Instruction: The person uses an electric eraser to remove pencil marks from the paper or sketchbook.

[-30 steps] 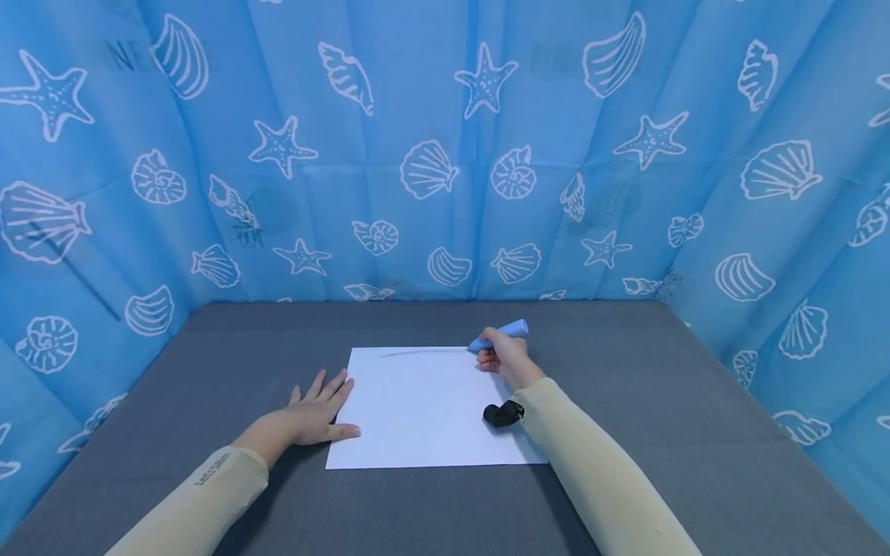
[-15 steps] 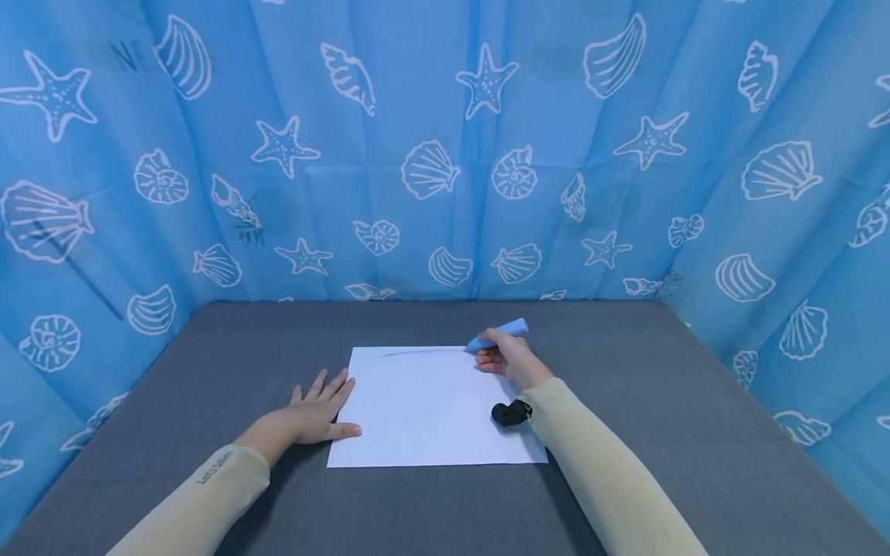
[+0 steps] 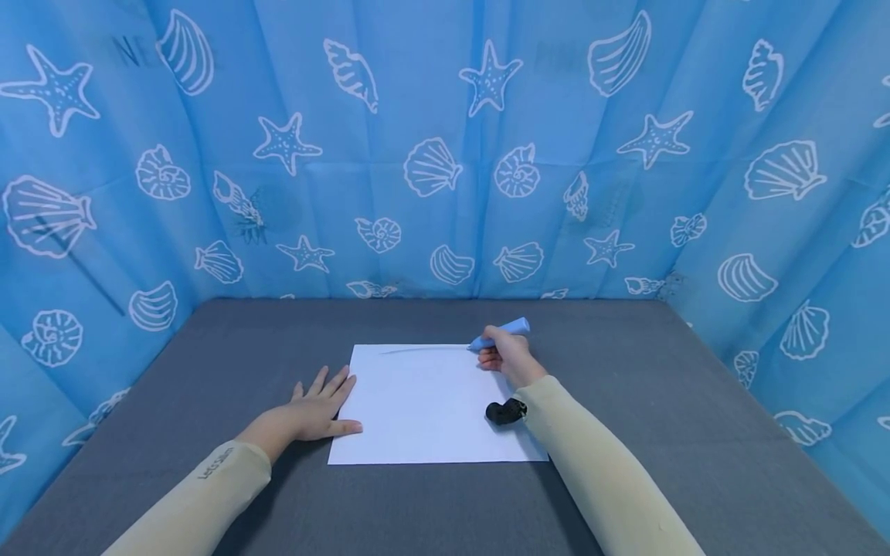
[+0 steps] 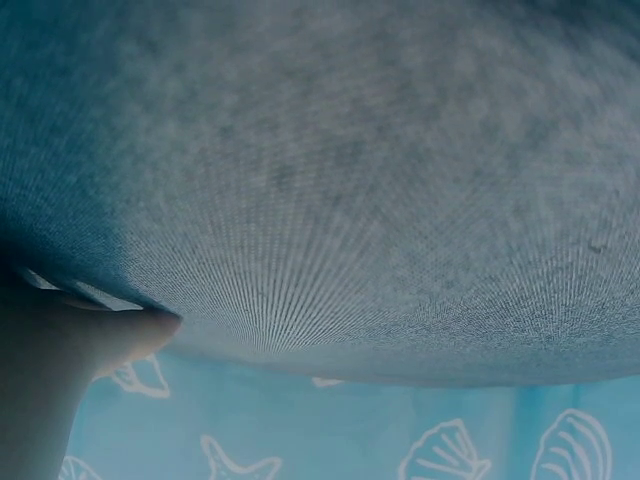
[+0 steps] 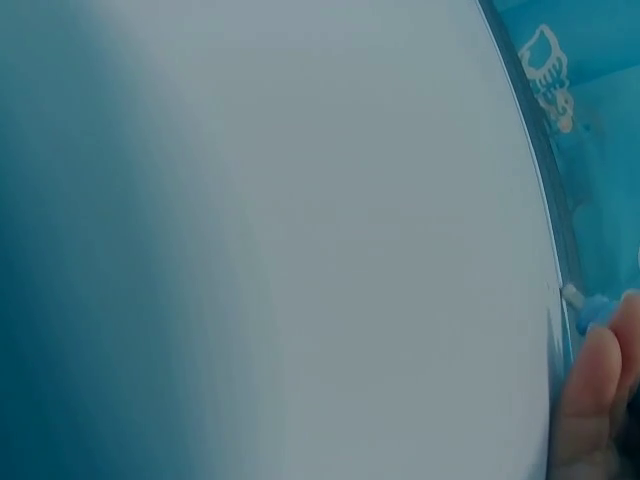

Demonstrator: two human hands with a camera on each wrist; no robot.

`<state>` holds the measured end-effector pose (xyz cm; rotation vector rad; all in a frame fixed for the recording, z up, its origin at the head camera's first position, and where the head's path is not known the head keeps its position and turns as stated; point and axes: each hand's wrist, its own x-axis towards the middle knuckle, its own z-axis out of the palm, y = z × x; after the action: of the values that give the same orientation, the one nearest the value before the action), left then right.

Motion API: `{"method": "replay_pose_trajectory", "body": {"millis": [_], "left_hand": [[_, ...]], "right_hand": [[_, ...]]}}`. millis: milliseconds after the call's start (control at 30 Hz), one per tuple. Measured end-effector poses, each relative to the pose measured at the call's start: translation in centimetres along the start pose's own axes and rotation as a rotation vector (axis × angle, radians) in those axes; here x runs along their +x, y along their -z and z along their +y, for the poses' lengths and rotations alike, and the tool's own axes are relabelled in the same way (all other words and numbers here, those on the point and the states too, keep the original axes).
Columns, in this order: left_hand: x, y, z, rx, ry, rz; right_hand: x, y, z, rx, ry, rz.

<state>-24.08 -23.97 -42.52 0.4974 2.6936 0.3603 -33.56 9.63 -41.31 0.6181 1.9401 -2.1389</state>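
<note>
A white sheet of paper (image 3: 424, 409) lies flat on the grey cloth-covered table. Along its far edge runs a thin bluish line (image 3: 417, 350). My right hand (image 3: 509, 357) pinches a light blue marker (image 3: 513, 327), whose tip meets the paper at the line's right end. In the right wrist view the marker (image 5: 592, 310) shows beyond the fingertips, at the far edge of the sheet. My left hand (image 3: 313, 413) rests with spread fingers over the paper's left edge, thumb on the sheet. The left wrist view catches part of this hand (image 4: 90, 350) low at the side.
A black wrist device (image 3: 505, 412) sticks out from the right sleeve over the paper. The grey table (image 3: 667, 417) reaches back to a blue curtain (image 3: 445, 224) printed with white shells and starfish.
The marker tip has shifted slightly left and then back right along the line. My left hand stays in place on the paper; the whole view has tilted a little.
</note>
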Motion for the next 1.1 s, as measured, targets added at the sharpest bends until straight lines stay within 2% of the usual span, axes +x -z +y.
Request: {"method": "replay_pose_trajectory", "body": {"millis": [100, 233, 533, 700, 867, 1100], "left_hand": [[0.0, -0.1, -0.2, -0.009, -0.014, 0.019], [-0.2, 0.1, 0.2, -0.005, -0.017, 0.013], [-0.7, 0.6, 1.1, -0.016, -0.006, 0.004], [-0.6, 0.3, 0.8, -0.023, -0.012, 0.004], [-0.3, -0.2, 0.2, -0.022, -0.008, 0.03], [-0.1, -0.3, -0.2, -0.024, -0.016, 0.045]], "right_hand": [[0.0, -0.1, 0.1, 0.019, 0.003, 0.016], [-0.1, 0.0, 0.2, -0.002, 0.013, 0.001], [0.0, 0.0, 0.2, 0.025, 0.01, 0.027], [-0.1, 0.1, 0.3, 0.066, 0.01, 0.026], [-0.1, 0.3, 0.2, 0.025, 0.018, -0.019], [-0.1, 0.1, 0.1, 0.026, 0.011, -0.006]]}}
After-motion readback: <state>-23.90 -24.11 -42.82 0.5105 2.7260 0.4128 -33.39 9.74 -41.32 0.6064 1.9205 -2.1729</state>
